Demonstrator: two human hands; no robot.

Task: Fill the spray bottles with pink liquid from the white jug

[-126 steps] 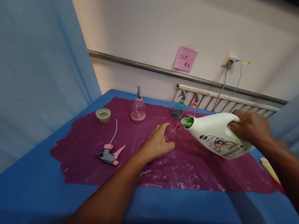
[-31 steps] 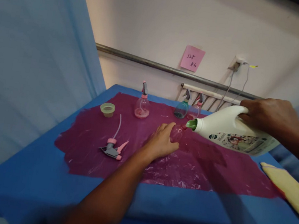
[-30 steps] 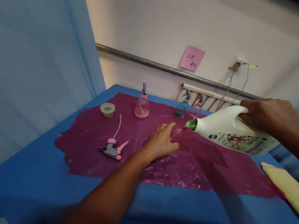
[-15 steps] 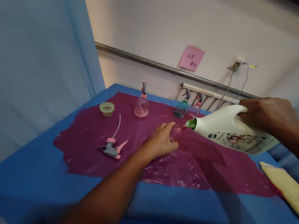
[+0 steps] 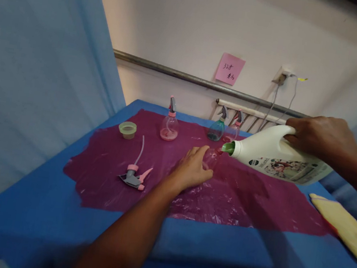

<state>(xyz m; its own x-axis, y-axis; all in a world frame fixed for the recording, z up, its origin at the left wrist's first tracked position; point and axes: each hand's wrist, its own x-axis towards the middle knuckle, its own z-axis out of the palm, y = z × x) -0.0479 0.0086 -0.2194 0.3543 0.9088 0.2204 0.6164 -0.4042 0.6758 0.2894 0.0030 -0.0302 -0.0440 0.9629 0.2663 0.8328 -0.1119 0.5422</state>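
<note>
My left hand [image 5: 195, 168] is wrapped round a clear pinkish spray bottle [image 5: 211, 157] without its top, tilted towards the right. In my right hand [image 5: 319, 135] is the handle of a big cream detergent jug [image 5: 272, 155], tipped sideways. The jug's green-lined spout meets or nearly meets the small bottle's neck; I cannot make out any liquid flowing. A grey and pink spray head [image 5: 133, 177] with a thin dip tube lies to the left of my left forearm.
A pink spray bottle [image 5: 169, 128], a green spray bottle [image 5: 216, 129] and another pink one [image 5: 232, 131] stand at the back. A pale green cup [image 5: 127, 129] sits at left. Maroon plastic sheeting [image 5: 103, 167] covers the blue table. A yellow folded cloth [image 5: 348, 229] lies at right.
</note>
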